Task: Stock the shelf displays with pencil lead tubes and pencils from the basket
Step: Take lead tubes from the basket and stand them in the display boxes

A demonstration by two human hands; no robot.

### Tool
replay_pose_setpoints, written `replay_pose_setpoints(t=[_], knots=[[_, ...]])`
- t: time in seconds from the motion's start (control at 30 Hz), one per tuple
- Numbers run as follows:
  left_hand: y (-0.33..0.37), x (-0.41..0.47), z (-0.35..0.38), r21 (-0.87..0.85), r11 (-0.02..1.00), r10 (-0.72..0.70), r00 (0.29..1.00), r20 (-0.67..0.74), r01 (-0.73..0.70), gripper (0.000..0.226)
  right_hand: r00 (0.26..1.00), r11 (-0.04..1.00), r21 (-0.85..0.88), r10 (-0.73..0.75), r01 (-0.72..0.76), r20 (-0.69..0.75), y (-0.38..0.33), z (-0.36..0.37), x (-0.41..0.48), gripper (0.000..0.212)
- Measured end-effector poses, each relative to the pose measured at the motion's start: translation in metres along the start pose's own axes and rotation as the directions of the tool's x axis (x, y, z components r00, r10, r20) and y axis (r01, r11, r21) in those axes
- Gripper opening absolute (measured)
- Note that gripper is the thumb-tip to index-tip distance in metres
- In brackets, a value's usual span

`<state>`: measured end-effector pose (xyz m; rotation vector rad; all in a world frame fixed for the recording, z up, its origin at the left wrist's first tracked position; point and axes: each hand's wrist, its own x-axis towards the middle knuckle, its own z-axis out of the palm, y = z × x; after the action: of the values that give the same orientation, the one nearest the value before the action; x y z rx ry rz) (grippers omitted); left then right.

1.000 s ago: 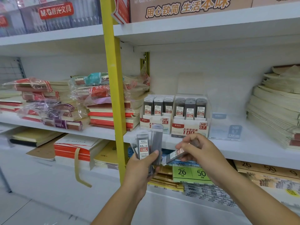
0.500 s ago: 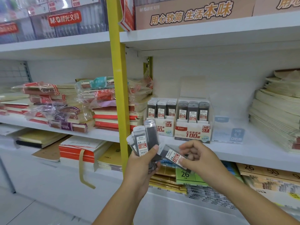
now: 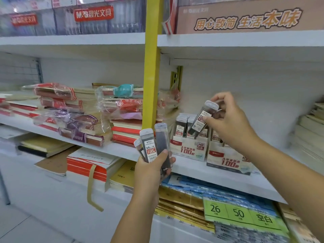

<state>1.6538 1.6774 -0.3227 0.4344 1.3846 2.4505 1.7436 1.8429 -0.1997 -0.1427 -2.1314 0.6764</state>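
My left hand [image 3: 152,170] grips a fanned bunch of pencil lead tubes [image 3: 149,145], dark with grey caps and red-white labels, held upright in front of the shelf edge. My right hand [image 3: 228,120] pinches a single lead tube [image 3: 201,120], tilted with its cap up, just above the 0.5 display box [image 3: 190,149]. That white cardboard box holds rows of upright tubes. Beside it on the right stands a second display box [image 3: 226,161], partly hidden by my right wrist. No basket is in view.
A yellow upright post [image 3: 151,71] divides the white shelving. Wrapped stacks of notebooks [image 3: 80,116] fill the shelf to the left. Paper stacks [image 3: 310,130] sit at the right. A green price tag [image 3: 238,213] hangs below, over blue and gold packs.
My right hand has taken one tube from the bunch and lifted it up and right, over the 0.5 display box. My left hand has stayed roughly in place with the remaining tubes.
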Motion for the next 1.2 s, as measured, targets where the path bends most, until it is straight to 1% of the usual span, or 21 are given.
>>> replay_pose_setpoints(t=[0.07,0.13,0.2,0.37,0.53,0.63,0.7,0.77,0.83,0.87,0.9,0.93,0.97,1.0,1.07,1.1,1.2], knots=[[-0.004,0.006,0.000,0.018,1.000,0.010,1.000,0.010,-0.010,0.023,0.999,0.989,-0.145,-0.027,0.033,0.039,0.002,0.011,0.018,0.039],[-0.007,0.011,0.000,0.050,0.999,0.015,1.000,0.016,-0.016,0.024,0.992,0.956,-0.285,-0.040,0.072,0.118,0.008,0.021,0.028,0.034],[-0.010,0.016,0.000,0.062,0.998,0.019,1.000,0.024,-0.020,0.028,0.983,0.918,-0.382,-0.035,0.102,0.179,0.015,0.028,0.034,0.033],[-0.013,0.025,-0.003,0.116,0.993,0.002,0.999,0.054,-0.008,0.029,0.979,0.911,-0.404,-0.001,0.085,0.203,0.027,0.028,0.051,0.034],[-0.014,0.030,-0.005,0.109,0.994,-0.017,0.998,0.057,0.011,0.029,0.974,0.852,-0.500,-0.047,0.154,0.221,0.036,0.028,0.061,0.031],[-0.014,0.030,-0.004,0.108,0.994,-0.016,0.998,0.061,0.010,0.028,0.963,0.825,-0.534,-0.046,0.187,0.267,0.039,0.030,0.056,0.025],[-0.014,0.029,-0.003,0.111,0.994,-0.020,0.998,0.066,0.013,0.027,0.956,0.823,-0.539,-0.021,0.183,0.293,0.042,0.033,0.051,0.020],[-0.013,0.027,-0.002,0.118,0.993,-0.022,0.997,0.073,0.013,0.025,0.959,0.815,-0.551,-0.017,0.178,0.285,0.042,0.033,0.049,0.018],[-0.012,0.026,-0.002,0.132,0.991,-0.026,0.996,0.082,0.015,0.025,0.970,0.807,-0.564,-0.045,0.176,0.239,0.040,0.030,0.046,0.021],[-0.011,0.025,-0.002,0.135,0.991,-0.029,0.995,0.092,0.017,0.025,0.977,0.827,-0.538,-0.060,0.164,0.204,0.036,0.029,0.042,0.023],[-0.010,0.024,-0.003,0.134,0.991,-0.032,0.993,0.109,0.018,0.026,0.983,0.868,-0.476,-0.065,0.142,0.174,0.031,0.028,0.036,0.024],[-0.009,0.023,-0.002,0.135,0.991,-0.035,0.991,0.131,0.017,0.026,0.985,0.920,-0.377,-0.048,0.108,0.165,0.024,0.028,0.027,0.024],[-0.008,0.022,-0.002,0.141,0.990,-0.034,0.987,0.155,0.012,0.026,0.982,0.964,-0.258,-0.015,0.065,0.191,0.018,0.029,0.019,0.025],[-0.007,0.022,-0.001,0.150,0.989,-0.033,0.984,0.177,0.006,0.025,0.967,0.989,-0.144,0.028,0.009,0.253,0.012,0.031,0.011,0.028],[-0.006,0.020,0.000,0.167,0.986,-0.038,0.976,0.216,0.002,0.026,0.917,0.995,-0.008,0.095,-0.100,0.388,0.005,0.036,0.001,0.031],[-0.005,0.019,0.001,0.166,0.986,-0.046,0.971,0.236,0.007,0.028,0.901,0.990,0.042,0.107,-0.137,0.421,0.005,0.037,-0.001,0.027],[-0.005,0.017,0.000,0.130,0.990,-0.084,0.951,0.297,0.046,0.038,0.884,0.948,0.194,0.146,-0.254,0.444,0.001,0.032,-0.003,0.020]])
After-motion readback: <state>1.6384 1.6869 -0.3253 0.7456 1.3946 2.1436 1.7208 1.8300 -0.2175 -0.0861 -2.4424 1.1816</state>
